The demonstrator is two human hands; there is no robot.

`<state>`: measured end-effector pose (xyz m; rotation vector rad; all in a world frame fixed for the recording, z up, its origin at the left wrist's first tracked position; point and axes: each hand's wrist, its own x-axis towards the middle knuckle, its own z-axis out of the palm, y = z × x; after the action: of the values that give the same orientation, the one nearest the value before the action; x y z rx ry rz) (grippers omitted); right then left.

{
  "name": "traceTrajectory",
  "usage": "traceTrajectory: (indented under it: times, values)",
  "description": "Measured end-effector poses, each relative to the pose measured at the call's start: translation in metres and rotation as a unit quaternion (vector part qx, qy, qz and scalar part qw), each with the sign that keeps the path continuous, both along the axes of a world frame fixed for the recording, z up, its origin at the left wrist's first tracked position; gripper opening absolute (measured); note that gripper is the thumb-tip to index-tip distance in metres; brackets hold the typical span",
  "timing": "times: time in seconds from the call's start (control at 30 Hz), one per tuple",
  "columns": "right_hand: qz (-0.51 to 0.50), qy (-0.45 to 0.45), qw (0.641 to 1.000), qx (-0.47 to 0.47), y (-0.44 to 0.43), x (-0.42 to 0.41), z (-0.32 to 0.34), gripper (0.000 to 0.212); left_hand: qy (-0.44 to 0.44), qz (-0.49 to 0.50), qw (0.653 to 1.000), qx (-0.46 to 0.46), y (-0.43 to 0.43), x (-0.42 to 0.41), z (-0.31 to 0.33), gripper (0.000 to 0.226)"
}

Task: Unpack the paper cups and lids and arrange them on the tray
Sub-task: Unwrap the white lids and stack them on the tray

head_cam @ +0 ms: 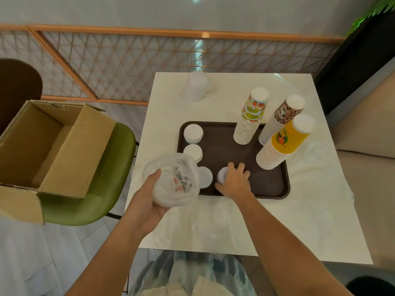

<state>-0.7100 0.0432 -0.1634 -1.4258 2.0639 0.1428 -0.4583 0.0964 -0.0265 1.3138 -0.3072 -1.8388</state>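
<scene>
Fingers of right hand curled round lid stack at tray near edge. Left hand gripped bag of lids just left of it. Other lids sat tray-left, cup stacks tray-right, all on counter.

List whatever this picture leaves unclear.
Head view:
Crumpled clear plastic bag in the left hand: contents unclear through wrinkles.
Small white lid stack: right hand covers most of it.
Pale wrapped stack, far side of white table: blurred.
Open cardboard box: inside partly hidden by its flap.
</scene>
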Motion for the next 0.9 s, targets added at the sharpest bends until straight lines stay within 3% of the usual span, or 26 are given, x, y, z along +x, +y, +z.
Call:
traceTrajectory:
  times: [0.1, 0.33, 0.47, 0.57, 0.6, 0.67, 0.73, 0.8, 0.9]
  values:
    - [0.015, 0.008, 1.0, -0.006, 0.001, 0.001, 0.001, 0.1, -0.005, -0.011, 1.0, -0.007, -0.003, 0.0, -0.002, 0.05]
    - [0.058, 0.006, 0.998, -0.022, 0.003, -0.001, 0.001, 0.079, -0.014, -0.028, 1.0, 0.0, -0.008, -0.011, -0.002, 0.055]
    - [0.089, 0.031, 0.995, -0.011, 0.004, -0.003, 0.018, 0.088, -0.009, -0.032, 0.999, 0.005, -0.01, -0.018, -0.001, 0.051]
    - [0.046, 0.027, 0.994, -0.097, 0.01, -0.004, 0.051, 0.08, -0.019, -0.037, 0.999, 0.0, -0.012, -0.023, 0.001, 0.057]
    - [0.013, 0.002, 0.986, -0.167, 0.015, -0.003, 0.063, 0.069, -0.025, -0.037, 0.999, -0.002, -0.012, -0.025, 0.001, 0.058]
    - [-0.034, -0.091, 0.935, -0.342, 0.027, 0.005, 0.086, 0.044, -0.029, -0.032, 0.999, -0.003, -0.012, -0.031, 0.003, 0.062]
    - [0.003, -0.191, 0.884, -0.428, 0.038, 0.016, 0.106, 0.022, -0.019, -0.034, 0.999, -0.006, -0.011, -0.038, 0.004, 0.063]
    - [0.069, -0.278, 0.874, -0.392, 0.044, 0.024, 0.115, 0.013, -0.017, -0.046, 0.999, -0.016, -0.011, -0.046, 0.006, 0.06]
    - [0.093, -0.328, 0.893, -0.294, 0.042, 0.03, 0.115, 0.026, -0.02, -0.047, 0.998, -0.023, -0.011, -0.059, 0.01, 0.052]
